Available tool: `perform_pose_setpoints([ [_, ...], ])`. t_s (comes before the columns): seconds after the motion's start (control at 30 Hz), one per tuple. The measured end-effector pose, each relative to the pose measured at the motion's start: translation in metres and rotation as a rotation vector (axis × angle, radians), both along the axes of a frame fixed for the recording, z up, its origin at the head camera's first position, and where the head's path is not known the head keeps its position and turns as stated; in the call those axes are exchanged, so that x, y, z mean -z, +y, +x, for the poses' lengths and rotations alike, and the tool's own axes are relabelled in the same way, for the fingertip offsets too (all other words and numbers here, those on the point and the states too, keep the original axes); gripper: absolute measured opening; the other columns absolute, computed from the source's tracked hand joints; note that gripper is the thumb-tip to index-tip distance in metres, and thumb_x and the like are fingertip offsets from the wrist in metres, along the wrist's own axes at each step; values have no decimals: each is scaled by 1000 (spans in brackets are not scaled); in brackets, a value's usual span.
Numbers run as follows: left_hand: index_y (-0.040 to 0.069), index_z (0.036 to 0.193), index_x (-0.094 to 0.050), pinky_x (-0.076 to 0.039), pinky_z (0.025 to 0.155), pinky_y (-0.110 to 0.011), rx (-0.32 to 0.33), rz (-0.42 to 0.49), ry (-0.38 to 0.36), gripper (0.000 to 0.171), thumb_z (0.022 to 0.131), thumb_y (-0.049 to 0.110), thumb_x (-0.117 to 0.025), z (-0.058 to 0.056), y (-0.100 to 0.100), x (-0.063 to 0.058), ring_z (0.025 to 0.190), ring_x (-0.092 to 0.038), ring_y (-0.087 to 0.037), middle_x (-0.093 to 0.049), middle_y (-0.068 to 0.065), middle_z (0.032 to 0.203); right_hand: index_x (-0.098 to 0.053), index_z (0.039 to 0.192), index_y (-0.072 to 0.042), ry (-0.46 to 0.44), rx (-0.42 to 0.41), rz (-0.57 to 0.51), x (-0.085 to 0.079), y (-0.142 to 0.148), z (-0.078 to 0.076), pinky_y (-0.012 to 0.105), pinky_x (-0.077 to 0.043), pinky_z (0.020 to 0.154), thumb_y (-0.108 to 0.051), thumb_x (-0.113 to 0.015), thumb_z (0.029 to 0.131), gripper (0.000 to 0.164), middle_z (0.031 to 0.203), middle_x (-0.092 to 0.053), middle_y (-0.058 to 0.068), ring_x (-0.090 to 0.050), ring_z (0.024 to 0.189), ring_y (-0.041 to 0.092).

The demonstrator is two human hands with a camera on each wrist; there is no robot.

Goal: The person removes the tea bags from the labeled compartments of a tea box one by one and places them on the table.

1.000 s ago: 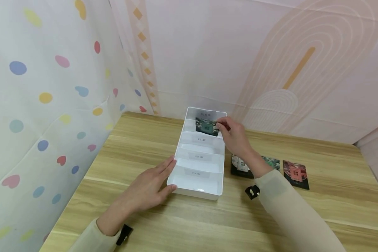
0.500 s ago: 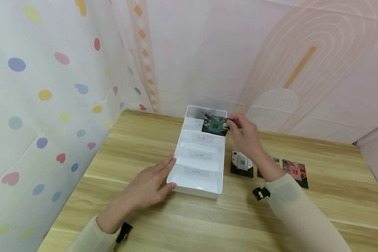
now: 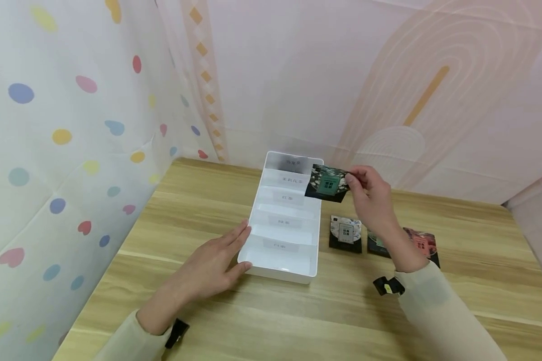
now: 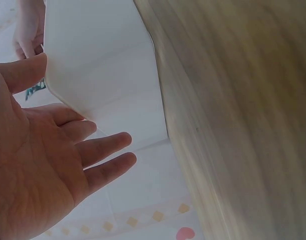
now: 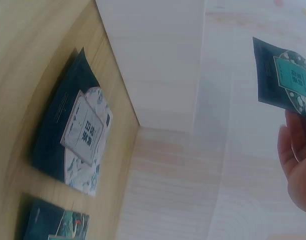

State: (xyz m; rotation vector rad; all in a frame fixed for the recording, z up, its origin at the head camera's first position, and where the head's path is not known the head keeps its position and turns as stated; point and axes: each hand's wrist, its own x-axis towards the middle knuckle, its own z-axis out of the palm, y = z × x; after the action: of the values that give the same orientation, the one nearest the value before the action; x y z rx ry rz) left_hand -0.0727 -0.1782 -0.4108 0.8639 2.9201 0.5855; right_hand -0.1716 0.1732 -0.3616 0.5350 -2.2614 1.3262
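Observation:
Between thumb and fingers my right hand (image 3: 374, 198) pinches a dark tea sachet (image 3: 327, 183) with a teal label by its right edge. The sachet is held above the right rim of a white divided box (image 3: 277, 277), partly covering the second compartment from the back. In the right wrist view the same tea sachet (image 5: 280, 75) hangs in the air from the fingers. My left hand (image 3: 212, 265) rests against the near left corner of the box, thumb on the front rim and fingers along the left side. The left wrist view shows its fingers (image 4: 108, 147) mostly straight.
Right of the box, a white-labelled sachet (image 3: 345, 234) lies on the wooden table (image 3: 271, 321). Beyond it are a green sachet (image 3: 377, 244), partly behind the right wrist, and a red sachet (image 3: 422, 243). Paper labels mark the box's compartments. A patterned curtain (image 3: 293, 90) hangs behind.
My right hand has drawn the teal-labelled sachet rightward from over the second compartment to the box's right rim. The compartment's label shows now. The left hand stays at the box corner.

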Motion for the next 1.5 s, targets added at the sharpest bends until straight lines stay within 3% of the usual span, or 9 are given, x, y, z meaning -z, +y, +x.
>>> perform_pose_setpoints([
  [0.17, -3, 161, -34, -46, 111, -55, -1, -2, 1, 78, 104, 41, -64, 0, 1, 1, 145, -47, -35, -28, -16, 170, -64, 112, 12, -19, 24, -20, -1, 8, 8, 10, -49, 75, 6, -58, 104, 11, 98, -69, 23, -59, 86, 0],
  [0.7, -2, 161, -34, -45, 112, -54, 1, -7, 1, 79, 104, 42, -64, -2, 3, 2, 147, -45, -35, -27, -15, 170, -64, 111, 11, -45, 64, -8, 13, 33, 31, 13, -45, 65, 6, -60, 103, 11, 87, -68, 17, -59, 76, 7],
  [1.07, -3, 161, -34, -46, 112, -54, -3, -4, 7, 78, 103, 41, -64, -3, 4, 3, 146, -46, -35, -28, -16, 170, -66, 109, 11, -12, 57, 9, 23, 44, 47, 12, -46, 61, 13, -61, 99, 11, 79, -66, 14, -58, 68, 4],
  [1.5, -3, 160, -35, -46, 112, -53, 2, -3, 10, 78, 103, 41, -64, -3, 2, 3, 145, -47, -35, -28, -16, 170, -67, 112, 4, -155, 64, 70, 33, 55, 65, 18, -46, 53, 7, -61, 102, 11, 79, -67, 9, -61, 66, 10],
])
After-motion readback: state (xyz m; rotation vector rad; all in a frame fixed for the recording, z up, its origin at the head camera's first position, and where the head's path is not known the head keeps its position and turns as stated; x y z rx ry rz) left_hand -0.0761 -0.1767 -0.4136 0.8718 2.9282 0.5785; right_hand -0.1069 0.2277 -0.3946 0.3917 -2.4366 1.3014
